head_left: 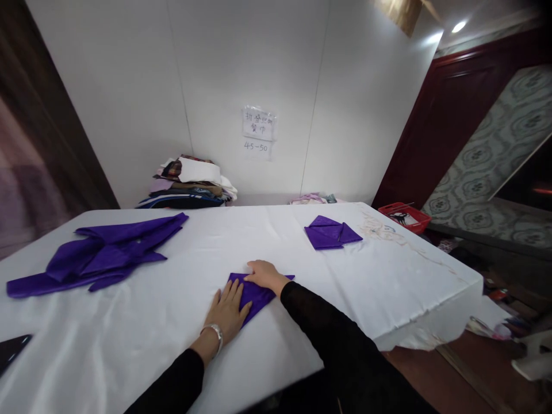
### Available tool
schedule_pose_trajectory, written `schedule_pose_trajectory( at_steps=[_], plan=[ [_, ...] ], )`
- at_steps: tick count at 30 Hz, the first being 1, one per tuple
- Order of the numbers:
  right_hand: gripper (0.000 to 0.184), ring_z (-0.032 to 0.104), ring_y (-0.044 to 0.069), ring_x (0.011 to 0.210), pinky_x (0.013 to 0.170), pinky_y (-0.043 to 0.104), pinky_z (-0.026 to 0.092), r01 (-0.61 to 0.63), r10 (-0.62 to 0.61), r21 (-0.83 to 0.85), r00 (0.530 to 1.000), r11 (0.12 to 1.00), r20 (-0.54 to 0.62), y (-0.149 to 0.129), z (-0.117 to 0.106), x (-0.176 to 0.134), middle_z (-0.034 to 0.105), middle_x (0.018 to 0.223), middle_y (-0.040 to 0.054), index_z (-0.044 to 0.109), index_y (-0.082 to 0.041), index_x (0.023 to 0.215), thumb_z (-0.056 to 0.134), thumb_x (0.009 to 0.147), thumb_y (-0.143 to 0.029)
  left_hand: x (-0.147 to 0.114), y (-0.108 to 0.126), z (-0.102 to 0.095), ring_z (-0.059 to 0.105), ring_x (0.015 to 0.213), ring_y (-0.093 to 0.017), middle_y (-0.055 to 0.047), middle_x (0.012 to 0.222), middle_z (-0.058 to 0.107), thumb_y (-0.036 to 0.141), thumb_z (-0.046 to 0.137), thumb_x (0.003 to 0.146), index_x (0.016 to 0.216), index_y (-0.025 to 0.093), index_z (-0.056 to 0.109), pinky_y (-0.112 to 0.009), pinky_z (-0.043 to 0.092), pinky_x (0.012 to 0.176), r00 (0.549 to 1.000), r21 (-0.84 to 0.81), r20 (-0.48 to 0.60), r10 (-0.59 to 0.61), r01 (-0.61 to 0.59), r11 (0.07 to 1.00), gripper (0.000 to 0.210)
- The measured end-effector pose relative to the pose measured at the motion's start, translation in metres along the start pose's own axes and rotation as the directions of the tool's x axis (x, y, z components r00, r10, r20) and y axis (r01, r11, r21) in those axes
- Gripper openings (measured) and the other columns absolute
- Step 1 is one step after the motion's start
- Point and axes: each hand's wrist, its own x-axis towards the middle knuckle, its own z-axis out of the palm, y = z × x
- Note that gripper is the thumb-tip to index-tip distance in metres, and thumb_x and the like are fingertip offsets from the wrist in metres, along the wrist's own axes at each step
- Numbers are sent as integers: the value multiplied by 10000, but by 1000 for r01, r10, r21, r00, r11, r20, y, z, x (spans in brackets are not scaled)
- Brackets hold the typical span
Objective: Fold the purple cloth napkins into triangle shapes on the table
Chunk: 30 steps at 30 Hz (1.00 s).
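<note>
A folded purple napkin (pixel 257 296) with a pointed lower end lies on the white-covered table in front of me. My left hand (pixel 226 310) rests palm down on its left part, fingers spread, and a silver bracelet circles the wrist. Across the napkin's upper edge lies my right hand (pixel 265 274). Its thumb is over the fabric, apart from the forefinger, which points left; the other fingers are partly hidden. Both hands look open and press on the fabric. A corner of the napkin shows to the right, beyond my right wrist.
Another folded purple napkin (pixel 330 233) lies at the back right. Loose purple napkins (pixel 107 256) are heaped on the left. Behind the white tablecloth (pixel 172 322) are stacked clothes (pixel 190 184). A red basket (pixel 405 217) stands beyond the right corner, and a dark device (pixel 12 351) sits at lower left.
</note>
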Motion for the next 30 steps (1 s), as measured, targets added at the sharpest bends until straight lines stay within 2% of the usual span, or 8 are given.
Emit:
schedule_pose_trajectory(
  at_steps=[6,13,18,21,24,27,30],
  plan=[
    [194,615,184,855,668,260,404,-84,84,-2,996,996,4,0,7,-12,686,921,17,634,-239,917,548,825,-387,-1,0,-7,187,1370,-254,-128,1463,291,463,305,874,1383,103,335,-455,176,1091,998,-71,11,67,-66,995,624],
    [198,594,159,784,617,246,354,-161,160,-39,986,986,-40,23,6,-29,676,853,16,622,-228,869,471,872,-357,23,-4,-18,143,1381,-238,-89,1474,284,509,358,855,1387,173,331,-470,73,1108,970,-97,63,236,-229,969,630],
    [252,585,182,809,664,270,365,-265,254,-94,961,960,-111,43,4,-44,664,867,56,614,-208,928,403,903,-342,30,5,-5,145,1379,-248,-92,1481,268,499,321,877,1394,172,320,-497,56,1103,983,-112,39,181,-176,978,611],
    [296,554,222,958,793,315,374,-228,188,-148,951,962,-245,40,6,-51,636,1020,107,591,-175,1068,399,901,-326,23,12,1,144,1379,-235,-80,1486,259,489,249,900,1404,171,292,-502,83,1100,990,-157,21,138,-133,979,597],
    [419,414,254,1193,964,385,290,-59,-9,-181,936,982,-352,25,13,-55,498,1285,151,469,-146,1267,367,909,-338,19,15,0,138,1379,-241,-87,1485,261,483,263,894,1403,159,288,-513,81,1099,990,-181,30,136,-128,975,604],
    [462,272,250,1309,1041,445,183,82,-142,-199,941,976,-308,10,25,-56,378,1406,132,398,-164,1336,296,930,-360,19,14,-1,125,1381,-240,-98,1487,253,452,298,885,1399,146,290,-508,79,1102,987,-189,36,154,-144,971,598],
    [499,215,260,1339,1046,475,166,63,-109,-210,971,976,-215,8,36,-55,330,1439,132,372,-156,1358,265,938,-402,20,13,2,128,1380,-236,-89,1488,257,446,291,887,1401,162,285,-503,74,1104,988,-189,27,151,-144,972,588]
  ],
)
